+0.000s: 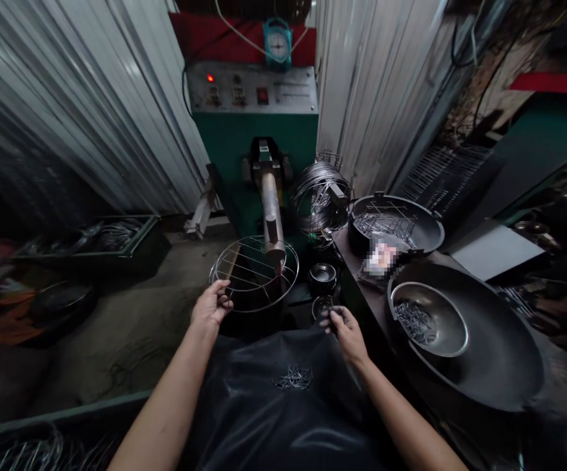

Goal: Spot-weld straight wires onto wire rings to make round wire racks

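My left hand [211,305] pinches the near left rim of a round wire rack [234,306]. The rack's parallel bars sit level beneath and around the metal arm [272,226] of a green machine [224,147], which looks like a spot welder. Over my lap, my right hand [343,327] is closed with fingertips together, apart from the rack; whatever it holds is too small to make out. A small heap of short bent wire pieces [295,377] lies on the dark apron [258,418] across my lap.
On the right bench, a metal bowl [452,320] of small wire pieces sits in a large dark pan [503,366]. Behind it stands another pan [428,229] with wire parts. A wire coil [320,190] hangs beside the machine. Green bins [116,258] of wire parts flank my left side.
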A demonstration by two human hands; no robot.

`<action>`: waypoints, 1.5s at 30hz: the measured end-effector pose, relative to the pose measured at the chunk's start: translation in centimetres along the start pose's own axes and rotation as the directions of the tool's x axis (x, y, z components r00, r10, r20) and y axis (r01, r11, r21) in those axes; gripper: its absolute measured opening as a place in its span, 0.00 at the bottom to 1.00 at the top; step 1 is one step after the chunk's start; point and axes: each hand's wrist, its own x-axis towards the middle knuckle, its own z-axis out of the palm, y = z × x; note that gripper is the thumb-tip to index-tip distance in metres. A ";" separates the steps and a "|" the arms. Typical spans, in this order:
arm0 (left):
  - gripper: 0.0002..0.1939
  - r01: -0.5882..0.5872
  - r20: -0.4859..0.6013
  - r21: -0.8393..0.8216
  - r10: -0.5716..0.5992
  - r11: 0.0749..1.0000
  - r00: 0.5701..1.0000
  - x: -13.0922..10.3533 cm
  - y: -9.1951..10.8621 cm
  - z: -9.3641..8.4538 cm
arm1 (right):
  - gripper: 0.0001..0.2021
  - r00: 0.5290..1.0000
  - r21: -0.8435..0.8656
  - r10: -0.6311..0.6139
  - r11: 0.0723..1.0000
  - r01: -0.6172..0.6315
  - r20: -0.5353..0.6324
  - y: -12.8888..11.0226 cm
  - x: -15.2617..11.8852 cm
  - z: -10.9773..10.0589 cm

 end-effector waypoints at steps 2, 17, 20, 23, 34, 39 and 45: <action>0.17 -0.014 -0.039 -0.040 0.012 0.999 0.999 -0.8 -0.3 -0.1 | 0.11 0.993 0.063 -0.104 0.993 0.101 0.047 -1.6 1.0 3.3; 0.17 0.021 0.042 -0.072 -0.018 0.997 0.999 0.9 -1.6 1.2 | 0.06 0.891 -0.193 -0.342 0.893 0.407 0.297 -3.7 4.0 8.8; 0.18 -0.023 0.061 -0.064 0.027 0.998 0.998 0.4 -1.6 1.5 | 0.06 0.877 -0.314 -0.292 0.851 0.421 0.382 -2.9 4.2 8.3; 0.19 -0.093 0.084 -0.030 0.096 0.995 0.992 0.0 -1.3 1.7 | 0.06 0.897 -0.377 -0.236 0.845 0.379 0.374 -2.1 4.5 8.0; 0.18 -0.100 0.107 -0.017 0.101 0.995 0.989 0.3 -0.7 2.2 | 0.08 0.823 -0.309 -0.350 0.803 0.510 0.448 -2.9 4.7 7.8; 0.20 -0.113 0.122 -0.021 0.115 0.993 0.986 0.4 -0.6 2.2 | 0.07 0.769 -0.438 -0.314 0.676 0.593 0.557 -2.6 5.5 7.4; 0.20 -0.140 0.121 -0.021 0.141 0.990 0.982 0.2 -0.8 2.2 | 0.05 0.917 -0.386 -0.191 0.863 0.326 0.349 -1.6 5.3 7.9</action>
